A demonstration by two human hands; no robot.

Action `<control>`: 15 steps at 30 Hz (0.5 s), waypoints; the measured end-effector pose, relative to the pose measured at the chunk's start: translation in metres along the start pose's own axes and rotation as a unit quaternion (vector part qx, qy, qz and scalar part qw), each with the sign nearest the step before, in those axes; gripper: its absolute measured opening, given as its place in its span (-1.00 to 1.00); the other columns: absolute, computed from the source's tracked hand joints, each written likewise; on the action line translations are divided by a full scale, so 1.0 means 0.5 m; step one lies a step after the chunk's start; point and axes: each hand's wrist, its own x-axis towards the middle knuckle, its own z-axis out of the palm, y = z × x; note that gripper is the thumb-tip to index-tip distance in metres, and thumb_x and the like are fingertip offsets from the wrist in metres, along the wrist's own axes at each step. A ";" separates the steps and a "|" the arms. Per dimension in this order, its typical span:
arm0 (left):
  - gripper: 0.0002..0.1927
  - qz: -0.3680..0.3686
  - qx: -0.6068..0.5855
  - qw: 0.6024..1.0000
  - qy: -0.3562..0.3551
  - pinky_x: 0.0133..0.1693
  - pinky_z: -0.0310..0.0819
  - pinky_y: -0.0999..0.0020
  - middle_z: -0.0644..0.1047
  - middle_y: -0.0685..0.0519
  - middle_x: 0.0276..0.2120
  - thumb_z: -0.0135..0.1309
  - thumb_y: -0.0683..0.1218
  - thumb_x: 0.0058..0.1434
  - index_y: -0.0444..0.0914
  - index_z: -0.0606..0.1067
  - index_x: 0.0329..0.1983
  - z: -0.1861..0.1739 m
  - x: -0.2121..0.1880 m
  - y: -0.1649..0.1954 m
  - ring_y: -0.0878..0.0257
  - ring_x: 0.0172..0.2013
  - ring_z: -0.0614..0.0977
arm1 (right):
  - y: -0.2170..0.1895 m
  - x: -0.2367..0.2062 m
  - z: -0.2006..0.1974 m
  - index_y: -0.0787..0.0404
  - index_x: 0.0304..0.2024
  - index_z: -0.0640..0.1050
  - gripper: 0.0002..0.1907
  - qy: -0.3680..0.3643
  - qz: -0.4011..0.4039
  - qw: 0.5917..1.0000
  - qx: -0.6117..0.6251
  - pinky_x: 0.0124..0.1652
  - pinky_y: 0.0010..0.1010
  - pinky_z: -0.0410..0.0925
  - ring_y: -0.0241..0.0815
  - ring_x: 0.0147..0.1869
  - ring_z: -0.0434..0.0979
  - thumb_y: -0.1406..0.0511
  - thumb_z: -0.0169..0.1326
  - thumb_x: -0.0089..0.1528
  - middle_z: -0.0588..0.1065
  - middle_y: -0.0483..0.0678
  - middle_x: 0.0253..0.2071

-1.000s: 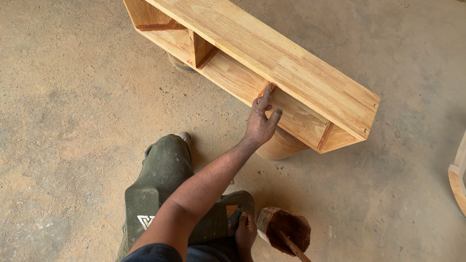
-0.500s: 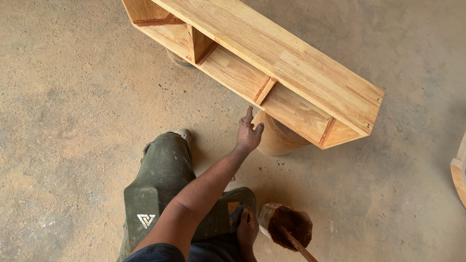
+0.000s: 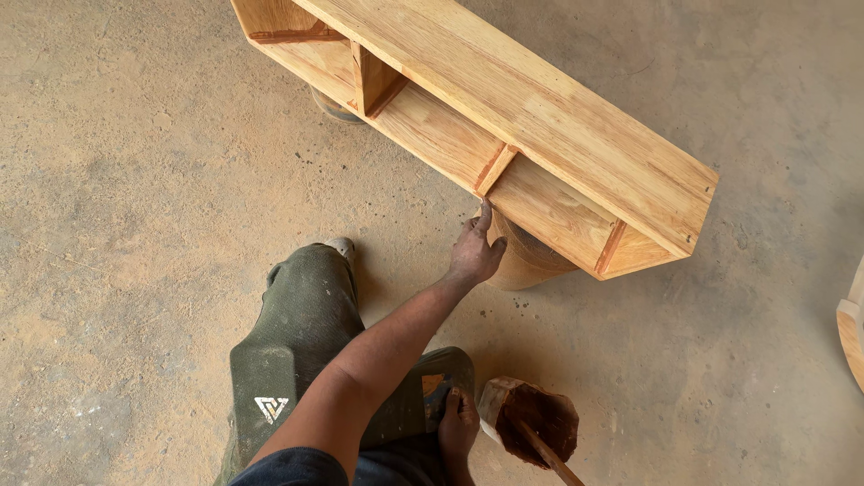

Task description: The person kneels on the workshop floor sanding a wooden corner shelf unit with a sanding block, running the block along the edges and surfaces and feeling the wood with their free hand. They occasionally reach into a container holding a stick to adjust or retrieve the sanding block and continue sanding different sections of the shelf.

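Overhead, long wooden shelf (image 3: 540, 117) resting on 2 round supports above the concrete floor (image 3: 135, 180), left hand (image 3: 475, 252) fingers loosely extended, fingertip touching its lower front edge, right hand (image 3: 457, 430) gripping stain cup (image 3: 531, 421) beside the knee.

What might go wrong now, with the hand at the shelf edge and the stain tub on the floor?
The wooden shelf unit rests on round supports; a push from the left hand at its lower edge may tip or roll it. The right hand is beside the open tub of dark stain, which may be knocked over.
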 end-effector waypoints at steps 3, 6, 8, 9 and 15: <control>-0.13 -0.006 -0.043 0.998 0.047 0.23 0.41 0.01 0.27 -0.20 0.32 0.03 0.07 0.40 0.04 -0.22 0.58 -0.009 0.002 -0.014 -0.01 0.25 0.49 | -0.002 0.001 -0.001 0.31 -0.33 0.60 -0.67 0.001 -0.006 1.000 -0.011 -0.31 -0.34 0.31 -0.25 -0.37 0.39 0.21 0.00 0.39 0.48 -0.03 -0.47; -0.06 -0.040 -0.083 0.995 0.021 0.21 0.48 0.06 0.26 -0.23 0.31 0.01 0.07 0.36 -0.02 -0.30 0.60 -0.010 0.010 -0.011 -0.03 0.20 0.51 | -0.005 -0.003 -0.003 0.28 -0.34 0.59 -0.68 -0.001 -0.013 1.000 0.006 -0.34 -0.34 0.31 -0.27 -0.41 0.39 0.20 -0.01 0.37 0.48 -0.06 -0.50; -0.01 -0.006 -0.064 0.998 0.024 0.22 0.44 0.04 0.28 -0.26 0.28 0.06 0.07 0.36 -0.07 -0.32 0.60 -0.007 0.009 -0.006 -0.08 0.22 0.47 | -0.006 -0.003 -0.002 0.29 -0.35 0.59 -0.68 -0.001 -0.015 1.000 0.004 -0.34 -0.34 0.31 -0.27 -0.40 0.39 0.20 0.00 0.37 0.48 -0.06 -0.50; -0.02 -0.001 -0.039 0.999 0.009 0.22 0.41 0.02 0.26 -0.27 0.29 0.07 0.07 0.37 -0.04 -0.32 0.59 -0.006 0.006 -0.004 -0.08 0.23 0.45 | -0.007 -0.002 -0.002 0.30 -0.35 0.59 -0.68 0.000 -0.016 1.000 0.004 -0.34 -0.34 0.30 -0.27 -0.40 0.38 0.21 -0.01 0.37 0.47 -0.06 -0.50; -0.09 -0.024 -0.074 0.997 0.015 0.19 0.50 0.07 0.32 -0.22 0.26 0.02 0.08 0.40 0.00 -0.28 0.60 -0.014 -0.002 -0.005 0.03 0.18 0.55 | 0.004 -0.002 -0.003 0.31 -0.37 0.57 -0.66 -0.001 -0.017 1.000 0.011 -0.35 -0.33 0.28 -0.27 -0.41 0.35 0.21 -0.01 0.39 0.44 -0.04 -0.50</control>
